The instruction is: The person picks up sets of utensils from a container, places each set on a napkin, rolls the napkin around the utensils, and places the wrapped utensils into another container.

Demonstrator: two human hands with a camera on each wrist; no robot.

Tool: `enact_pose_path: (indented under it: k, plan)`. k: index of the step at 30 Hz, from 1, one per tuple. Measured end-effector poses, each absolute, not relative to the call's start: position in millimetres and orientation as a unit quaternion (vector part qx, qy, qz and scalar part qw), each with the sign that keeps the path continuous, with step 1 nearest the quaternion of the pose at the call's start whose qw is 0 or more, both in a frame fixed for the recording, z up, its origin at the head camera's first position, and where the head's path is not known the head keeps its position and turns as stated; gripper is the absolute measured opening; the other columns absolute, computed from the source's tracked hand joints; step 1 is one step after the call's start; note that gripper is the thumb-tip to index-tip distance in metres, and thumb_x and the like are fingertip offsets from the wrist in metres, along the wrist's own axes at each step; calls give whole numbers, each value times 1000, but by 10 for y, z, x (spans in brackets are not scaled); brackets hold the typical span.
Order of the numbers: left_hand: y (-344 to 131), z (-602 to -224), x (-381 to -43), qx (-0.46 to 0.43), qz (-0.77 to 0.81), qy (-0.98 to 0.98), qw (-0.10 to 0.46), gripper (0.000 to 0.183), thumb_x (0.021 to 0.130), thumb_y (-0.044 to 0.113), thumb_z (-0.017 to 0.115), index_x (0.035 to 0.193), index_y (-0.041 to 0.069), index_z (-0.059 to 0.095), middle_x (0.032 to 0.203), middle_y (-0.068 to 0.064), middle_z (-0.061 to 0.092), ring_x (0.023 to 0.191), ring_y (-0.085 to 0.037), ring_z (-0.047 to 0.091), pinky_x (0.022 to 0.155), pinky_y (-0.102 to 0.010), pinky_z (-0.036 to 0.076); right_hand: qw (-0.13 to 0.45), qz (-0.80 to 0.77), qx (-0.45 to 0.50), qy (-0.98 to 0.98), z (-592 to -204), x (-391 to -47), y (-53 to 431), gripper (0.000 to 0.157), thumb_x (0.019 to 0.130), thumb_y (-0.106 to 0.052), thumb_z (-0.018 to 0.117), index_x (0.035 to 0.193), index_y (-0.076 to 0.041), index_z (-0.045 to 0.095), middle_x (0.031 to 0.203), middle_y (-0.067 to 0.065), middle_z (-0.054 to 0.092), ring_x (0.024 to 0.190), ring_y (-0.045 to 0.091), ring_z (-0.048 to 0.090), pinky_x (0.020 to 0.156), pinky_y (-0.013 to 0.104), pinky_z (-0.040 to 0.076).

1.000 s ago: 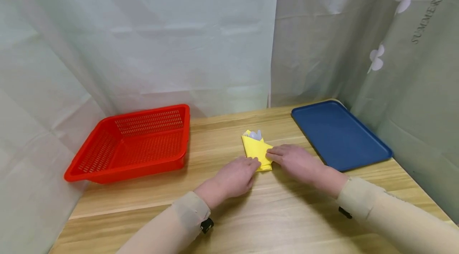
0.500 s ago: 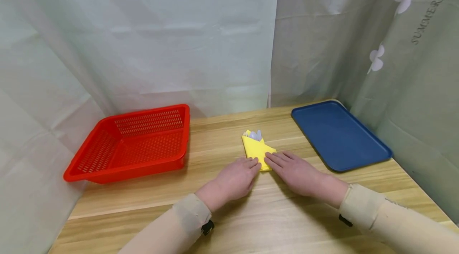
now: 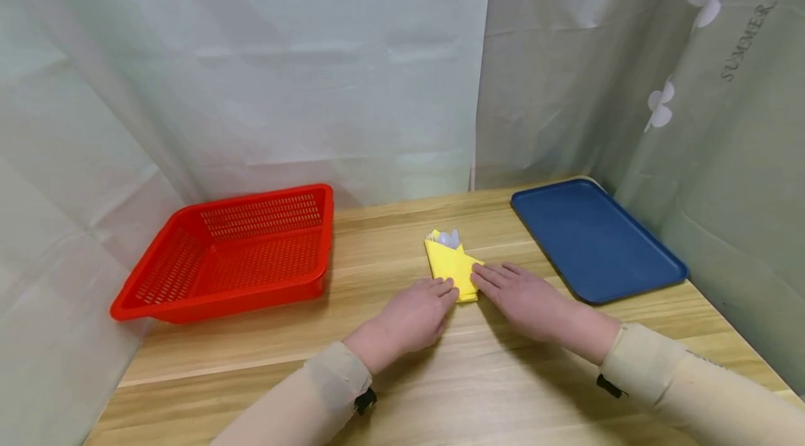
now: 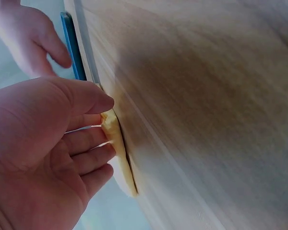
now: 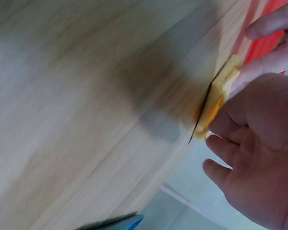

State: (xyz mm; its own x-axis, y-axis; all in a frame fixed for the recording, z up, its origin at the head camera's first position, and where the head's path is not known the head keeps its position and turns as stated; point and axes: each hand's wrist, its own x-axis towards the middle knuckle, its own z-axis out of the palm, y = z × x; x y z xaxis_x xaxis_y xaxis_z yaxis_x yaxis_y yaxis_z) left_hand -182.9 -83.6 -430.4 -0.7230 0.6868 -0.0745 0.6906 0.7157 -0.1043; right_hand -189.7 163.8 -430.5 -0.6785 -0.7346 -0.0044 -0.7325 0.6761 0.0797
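A folded yellow napkin (image 3: 449, 263) lies on the wooden table in the head view. From its far end stick out pale plastic cutlery: fork tines, a spoon (image 3: 444, 240) and what looks like a knife (image 3: 455, 237). My left hand (image 3: 415, 313) rests its fingertips on the napkin's near left part, fingers fairly straight. On the other side, my right hand (image 3: 525, 303) touches the right edge with extended fingers. Seen low from the left wrist, the napkin (image 4: 116, 139) is a thin flat bundle beyond the fingertips. In the right wrist view its folded layers (image 5: 216, 103) show at the fingers.
A red perforated plastic basket (image 3: 317, 278) stands at the left of the table. At the back right lies a dark blue tray (image 3: 597, 236). Pale curtains (image 3: 339, 82) hang behind and along both sides of the table.
My right hand's fingers slid down and left over the napkin's right side, then back a little right to its edge. The left hand has stayed nearly still on the napkin.
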Motion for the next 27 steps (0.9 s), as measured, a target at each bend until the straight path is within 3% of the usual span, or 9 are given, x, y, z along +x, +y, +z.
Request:
enact_pose_path:
  k: [4, 17, 27]
  plan:
    - [-834, -4307, -1823, 370, -63, 927, 18, 48, 112, 25, 63, 157, 7, 61, 164, -10, 56, 151, -25, 54, 128, -41, 38, 36, -23, 409, -912, -4324, -1874, 1582, 50, 111, -1, 57, 160, 5, 52, 166, 21, 51, 152, 37, 51, 123, 55, 43]
    - [-916, -4319, -1767, 373, -47, 926, 22, 53, 113, 24, 61, 162, 5, 55, 169, -11, 49, 157, -27, 46, 129, -41, 35, 29, 8, 418, -908, -4389, -1820, 1558, 55, 103, 6, 59, 158, 4, 56, 165, 20, 53, 151, 36, 52, 123, 56, 43]
    - [-997, -4301, -1757, 373, 0, 927, 29, 53, 111, 24, 66, 160, 5, 57, 166, -12, 53, 154, -26, 51, 128, -44, 38, 19, -5, 420, -907, -4343, -1836, 1526, 54, 102, 5, 65, 155, 3, 59, 162, 20, 56, 150, 34, 54, 123, 54, 44]
